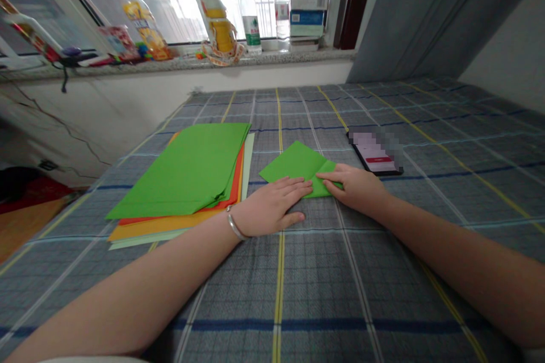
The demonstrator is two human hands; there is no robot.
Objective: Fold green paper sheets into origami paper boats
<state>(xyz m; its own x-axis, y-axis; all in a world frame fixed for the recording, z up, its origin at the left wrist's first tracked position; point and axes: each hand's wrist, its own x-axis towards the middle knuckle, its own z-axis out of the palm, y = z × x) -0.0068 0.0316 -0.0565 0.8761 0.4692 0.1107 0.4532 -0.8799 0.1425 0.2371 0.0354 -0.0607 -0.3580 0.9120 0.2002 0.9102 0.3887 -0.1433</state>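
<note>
A folded sheet of green paper (293, 160) lies on the checked cloth in front of me, one corner pointing away and another to the left. My left hand (272, 204) rests palm down at its near edge, fingers stretched out and fingertips on the paper; a silver bangle (235, 223) circles that wrist. On the paper's right side, my right hand (357, 187) has its thumb and forefinger closed on a folded part, and its other fingers are mostly hidden. Left of these stands a stack of coloured sheets, a large green sheet (187, 167) on top and orange sheets (166, 225) showing below.
A phone (375, 152) lies lit to the right, beyond my right hand. Along the windowsill (170, 68) are a juice bottle (147, 22), a yellow cup (221, 31), two clear bottles (250, 17) and stacked boxes (307, 17). A grey curtain (409, 17) hangs at the right.
</note>
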